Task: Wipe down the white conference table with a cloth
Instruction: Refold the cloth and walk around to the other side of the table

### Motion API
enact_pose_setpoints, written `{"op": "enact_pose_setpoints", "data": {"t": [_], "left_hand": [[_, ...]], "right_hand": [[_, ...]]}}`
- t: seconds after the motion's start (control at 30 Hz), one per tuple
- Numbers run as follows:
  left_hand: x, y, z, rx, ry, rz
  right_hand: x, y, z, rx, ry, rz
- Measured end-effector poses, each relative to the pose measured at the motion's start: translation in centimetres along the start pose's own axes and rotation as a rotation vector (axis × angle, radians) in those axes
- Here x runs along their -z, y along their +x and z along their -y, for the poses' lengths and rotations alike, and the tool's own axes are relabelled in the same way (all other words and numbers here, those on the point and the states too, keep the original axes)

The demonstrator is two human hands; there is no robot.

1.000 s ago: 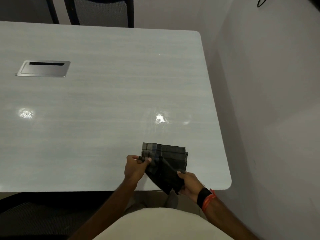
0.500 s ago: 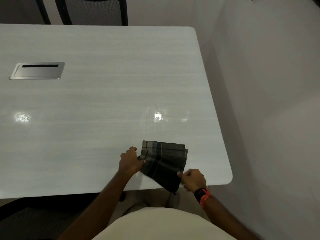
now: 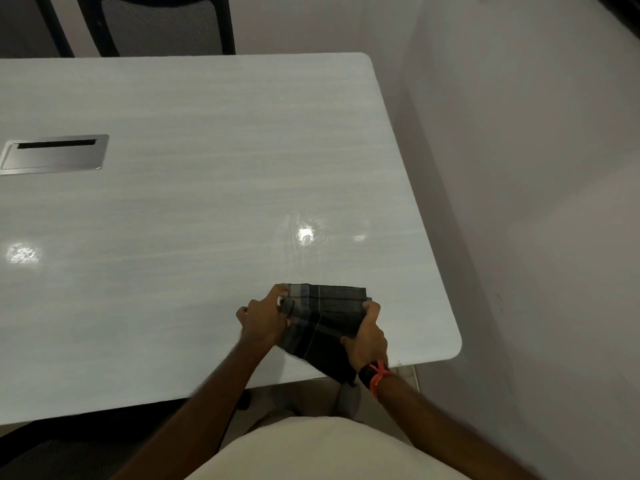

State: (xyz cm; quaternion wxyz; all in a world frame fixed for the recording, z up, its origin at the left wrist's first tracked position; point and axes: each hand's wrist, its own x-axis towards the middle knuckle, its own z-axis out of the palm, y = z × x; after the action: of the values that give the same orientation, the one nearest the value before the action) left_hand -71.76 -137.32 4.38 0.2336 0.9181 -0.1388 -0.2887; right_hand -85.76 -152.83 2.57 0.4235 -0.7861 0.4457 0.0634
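Observation:
A dark grey checked cloth (image 3: 325, 318) lies folded near the front right corner of the white conference table (image 3: 207, 202). One lower corner of the cloth hangs over the table's front edge. My left hand (image 3: 265, 318) pinches the cloth's left edge. On the right side, my right hand (image 3: 367, 336) grips the cloth with its fingers curled over the fabric. A black band and an orange thread sit on my right wrist.
A metal cable hatch (image 3: 53, 154) is set into the table at the left. A dark chair (image 3: 162, 26) stands behind the far edge. A pale wall (image 3: 536, 202) runs close along the table's right side. Another chair's dark seat (image 3: 41, 452) shows at bottom left.
My right hand has moved up from the cloth's lower corner onto its right side. The left hand has kept hold of the left edge, and the cloth looks more bunched between both hands.

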Motion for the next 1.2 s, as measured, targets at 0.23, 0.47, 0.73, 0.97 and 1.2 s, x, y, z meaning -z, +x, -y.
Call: {"op": "enact_pose_setpoints", "data": {"t": [0.23,0.47,0.73,0.97,1.2], "left_hand": [[0.6,0.4,0.4,-0.094,0.169,-0.071],[3.6,-0.1,-0.1,-0.139,-0.442,0.003],[4.6,0.6,-1.5,0.063,-0.732,0.143],[3.5,0.6,-2.0,0.085,-0.817,0.298],[5.7,-1.2,-5.0,-0.052,-1.164,0.418]], "right_hand": [[2.9,1.8,0.0,0.286,-0.357,0.019],[9.0,4.0,1.5,0.315,0.126,0.177],[8.9,5.3,4.1,0.001,0.594,0.514],[10.4,6.5,5.3,0.116,0.299,0.418],[14.3,6.3,6.8,-0.048,0.299,0.871]]}}
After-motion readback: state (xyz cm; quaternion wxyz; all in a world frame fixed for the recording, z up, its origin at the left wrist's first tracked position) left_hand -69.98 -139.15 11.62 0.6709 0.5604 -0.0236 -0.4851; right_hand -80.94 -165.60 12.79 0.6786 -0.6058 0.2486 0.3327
